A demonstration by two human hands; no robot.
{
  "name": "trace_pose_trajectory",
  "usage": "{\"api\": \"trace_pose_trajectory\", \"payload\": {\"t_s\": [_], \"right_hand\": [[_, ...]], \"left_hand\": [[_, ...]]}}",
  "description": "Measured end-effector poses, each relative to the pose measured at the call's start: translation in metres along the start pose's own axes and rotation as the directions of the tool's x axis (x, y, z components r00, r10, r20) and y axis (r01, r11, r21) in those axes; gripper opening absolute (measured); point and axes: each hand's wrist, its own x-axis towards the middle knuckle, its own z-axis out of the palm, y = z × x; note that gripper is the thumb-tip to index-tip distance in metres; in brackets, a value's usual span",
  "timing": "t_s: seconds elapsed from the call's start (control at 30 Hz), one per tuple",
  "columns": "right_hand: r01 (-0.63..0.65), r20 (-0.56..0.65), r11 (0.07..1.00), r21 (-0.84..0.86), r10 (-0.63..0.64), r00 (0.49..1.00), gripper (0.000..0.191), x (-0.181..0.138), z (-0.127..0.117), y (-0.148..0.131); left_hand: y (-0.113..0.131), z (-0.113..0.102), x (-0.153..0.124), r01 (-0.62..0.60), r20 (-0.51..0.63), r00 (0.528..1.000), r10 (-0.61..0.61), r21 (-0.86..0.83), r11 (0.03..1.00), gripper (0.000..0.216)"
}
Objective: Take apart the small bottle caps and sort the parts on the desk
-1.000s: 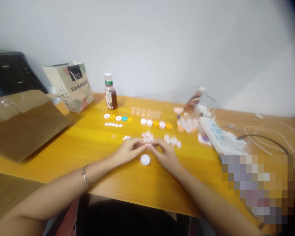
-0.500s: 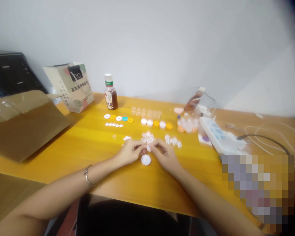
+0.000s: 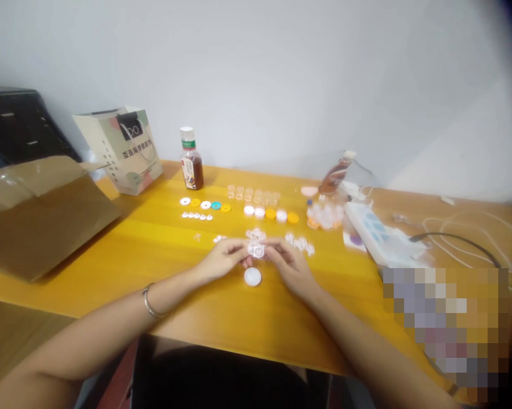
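Clear piece [image 3: 256, 250], tiny translucent plastic; I've got left hand [image 3: 224, 262] & right hand [image 3: 290, 266] pinched on it. Round white cap [image 3: 252, 276] just beside, twd table [image 3: 162, 250] front edge.

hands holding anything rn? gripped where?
Left hand and right hand pinch a small clear piece between fingertips, one from each side; too blurred to tell which part. The white cap lies loose, not held.

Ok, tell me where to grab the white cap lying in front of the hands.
Take the white cap by its rim, straight down from above, fingers on opposite edges. It lies flat and low on the table with bare wood all round, and the left hand and right hand sit just behind it.
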Motion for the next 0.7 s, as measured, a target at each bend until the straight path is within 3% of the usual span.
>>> {"api": "trace_pose_trajectory", "payload": {"t_s": [0.17,0.23,0.7], "right_hand": [[0.162,0.064,0.978,-0.131,-0.155,0.986,0.033,-0.001,0.0,0.006],[0.207,0.081,0.964,-0.167,-0.196,0.977,0.03,-0.0009,0.0008,0.0052],[0.329,0.029,0.912,-0.244,-0.332,0.943,0.021,-0.0015,-0.0006,0.0017]], "left_hand": [[0.0015,0.0009,-0.0009,-0.009,0.053,0.999,0.011,-0.054,0.998,0.031],[0.0011,0.0013,-0.001,-0.015,0.059,0.998,0.019,-0.059,0.998,0.031],[0.0029,0.0008,-0.0015,0.0,0.085,0.996,0.002,-0.019,1.0,0.032]]}}
